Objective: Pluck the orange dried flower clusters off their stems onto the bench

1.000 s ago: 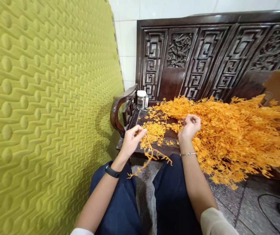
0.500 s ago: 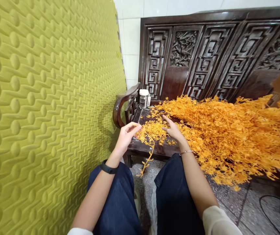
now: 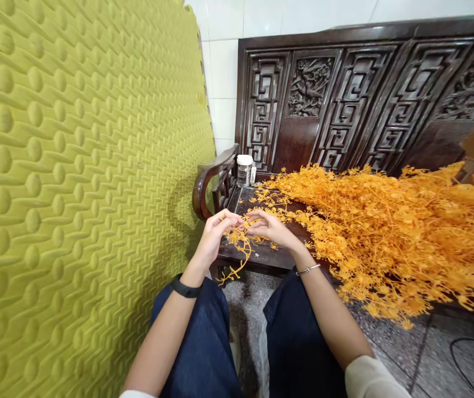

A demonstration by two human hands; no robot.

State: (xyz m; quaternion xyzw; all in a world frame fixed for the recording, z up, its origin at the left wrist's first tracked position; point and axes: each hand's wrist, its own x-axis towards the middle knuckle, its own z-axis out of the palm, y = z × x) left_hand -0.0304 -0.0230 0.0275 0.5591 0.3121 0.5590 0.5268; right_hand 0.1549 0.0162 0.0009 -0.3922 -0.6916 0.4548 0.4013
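Pinched between the thumb and fingers of my left hand [image 3: 217,235] is an orange artificial flower sprig [image 3: 240,242], its bare, branching stem hanging over the front edge of the dark wooden bench [image 3: 272,255]. My right hand [image 3: 273,229] faces it from the right, with fingers and thumb curved round the sprig's small blossoms; the fingertips are partly lost among them. To the right, a large heap of orange artificial flowers [image 3: 390,232] covers the bench seat.
By the bench's curved armrest [image 3: 203,190] stand a clear jar with a white lid [image 3: 244,171] and a small white container [image 3: 253,174]. A yellow-green textured foam mat [image 3: 95,166] rises along the left. A black cable [image 3: 454,354] lies on the floor at right.
My right hand has moved left and slightly down, its spread fingers now curled in close to my left hand. The sprig's hanging stem has swung left and up.
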